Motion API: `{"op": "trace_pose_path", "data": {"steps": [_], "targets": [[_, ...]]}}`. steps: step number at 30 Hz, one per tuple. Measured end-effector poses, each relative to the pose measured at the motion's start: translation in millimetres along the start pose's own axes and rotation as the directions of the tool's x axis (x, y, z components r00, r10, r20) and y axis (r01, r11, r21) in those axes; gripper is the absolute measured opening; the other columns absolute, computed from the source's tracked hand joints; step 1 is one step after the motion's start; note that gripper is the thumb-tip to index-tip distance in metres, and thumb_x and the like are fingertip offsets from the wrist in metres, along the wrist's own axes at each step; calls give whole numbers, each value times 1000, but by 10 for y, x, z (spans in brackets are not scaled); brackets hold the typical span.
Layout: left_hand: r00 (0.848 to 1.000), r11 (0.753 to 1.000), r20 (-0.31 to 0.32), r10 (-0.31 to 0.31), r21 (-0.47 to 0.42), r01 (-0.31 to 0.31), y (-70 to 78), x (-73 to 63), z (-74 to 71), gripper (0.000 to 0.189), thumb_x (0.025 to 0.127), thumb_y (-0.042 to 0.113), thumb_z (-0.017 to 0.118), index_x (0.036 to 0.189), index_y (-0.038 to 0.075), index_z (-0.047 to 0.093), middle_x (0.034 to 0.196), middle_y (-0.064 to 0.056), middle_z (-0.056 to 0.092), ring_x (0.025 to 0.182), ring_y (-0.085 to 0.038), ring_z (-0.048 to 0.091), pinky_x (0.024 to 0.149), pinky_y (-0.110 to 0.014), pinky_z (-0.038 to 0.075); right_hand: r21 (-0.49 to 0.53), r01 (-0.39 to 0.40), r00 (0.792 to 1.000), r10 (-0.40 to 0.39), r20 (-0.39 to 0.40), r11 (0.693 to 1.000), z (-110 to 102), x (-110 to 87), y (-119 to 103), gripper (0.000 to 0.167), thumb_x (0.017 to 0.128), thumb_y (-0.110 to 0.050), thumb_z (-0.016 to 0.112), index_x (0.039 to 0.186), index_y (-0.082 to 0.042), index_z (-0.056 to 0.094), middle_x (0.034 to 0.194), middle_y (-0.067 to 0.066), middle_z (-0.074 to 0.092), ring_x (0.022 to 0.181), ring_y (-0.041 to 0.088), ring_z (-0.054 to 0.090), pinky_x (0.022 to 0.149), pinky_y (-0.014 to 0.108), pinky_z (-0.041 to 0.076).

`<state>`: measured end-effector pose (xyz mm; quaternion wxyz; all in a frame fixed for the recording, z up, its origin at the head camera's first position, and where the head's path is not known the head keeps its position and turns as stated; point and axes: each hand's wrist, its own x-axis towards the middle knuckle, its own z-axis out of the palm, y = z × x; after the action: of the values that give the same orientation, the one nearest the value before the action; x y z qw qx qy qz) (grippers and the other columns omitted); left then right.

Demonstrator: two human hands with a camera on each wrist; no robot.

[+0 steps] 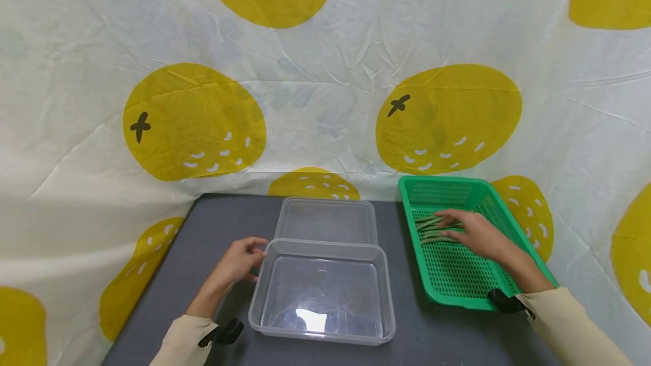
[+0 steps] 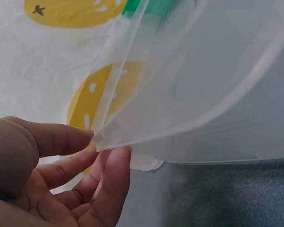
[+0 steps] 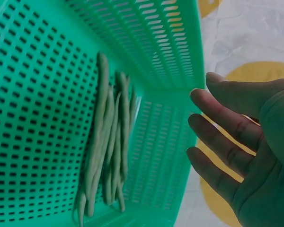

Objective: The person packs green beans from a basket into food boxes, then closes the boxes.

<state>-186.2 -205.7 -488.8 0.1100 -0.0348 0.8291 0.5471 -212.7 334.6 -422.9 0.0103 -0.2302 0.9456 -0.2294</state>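
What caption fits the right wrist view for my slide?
The right hand, fingers apart, hovers near slender green beans lying side by side in a perforated green basket.

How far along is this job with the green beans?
Early, it seems. Done: the clear container stands open, its lid off behind it. In hand: the left hand pinches the container's rim; the right hand hangs over the green beans, holding none. Likely left: moving the beans from the green basket, since none show in the container.

Site: curtained tabletop workstation; wider room type indeterminable. Indicators: yellow fruit-print fabric backdrop (image 1: 325, 117), 9 through 3 o'clock; dark gray tabletop (image 1: 417, 338), 6 o'clock.
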Motion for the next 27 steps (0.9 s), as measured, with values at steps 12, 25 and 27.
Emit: {"op": "trace_pose_path", "data": {"steps": [12,25,27], "targets": [[998,998,54,-36,-54,38,41,71,-43,34,97,7,61,127,-8,63,93,-15,65,73,-22,64,54,-40,58,26,-27,998,26,62,999,-54,54,253,45,95,-8,69,138,0,58,113,8,71,107,38,66,82,43,56],[997,998,54,-48,-46,51,40,121,-87,34,97,9,61,128,-6,63,100,-19,68,73,-22,65,54,-40,58,54,-55,988,46,151,997,-26,109,523,37,94,-5,68,130,2,63,114,16,71,106,37,66,79,39,57],[997,997,56,-56,-49,59,42,112,-91,34,97,9,61,128,-5,63,101,-18,68,74,-22,65,55,-40,59,62,-60,984,49,170,996,-1,121,567,36,95,-5,68,130,3,63,115,16,71,106,38,66,79,38,57]]}}
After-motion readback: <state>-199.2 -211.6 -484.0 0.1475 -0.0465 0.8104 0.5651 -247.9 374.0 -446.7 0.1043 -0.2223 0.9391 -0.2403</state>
